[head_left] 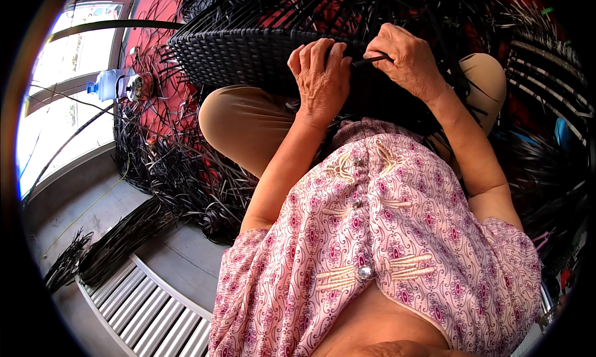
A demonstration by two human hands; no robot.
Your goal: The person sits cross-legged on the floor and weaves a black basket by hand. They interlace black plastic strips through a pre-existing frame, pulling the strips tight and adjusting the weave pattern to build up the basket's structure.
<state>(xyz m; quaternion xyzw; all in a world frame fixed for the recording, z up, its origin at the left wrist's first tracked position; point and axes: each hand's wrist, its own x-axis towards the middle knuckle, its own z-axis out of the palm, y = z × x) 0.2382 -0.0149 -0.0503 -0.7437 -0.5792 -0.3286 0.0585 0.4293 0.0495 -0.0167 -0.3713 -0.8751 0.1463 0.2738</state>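
Across my lap lies a dark woven wicker piece (230, 56), its tight basket weave showing on the left and many unwoven strips fanning out from its far edge. My left hand (320, 81) is closed over the upper edge of this weave, fingers curled side by side. To the right of it, my right hand (406, 62) pinches a black flat strip (369, 60), whose end points toward the left hand. The two hands are a short gap apart. Where the strip joins the weave, my fingers hide it.
Loose black strips (198, 189) lie in a heap at the left, and a tied bundle (124, 242) rests by a white slatted seat (149, 313). A blue water jug (112, 85) stands on the red ground near the window. Another dark ribbed woven piece (546, 78) is at right.
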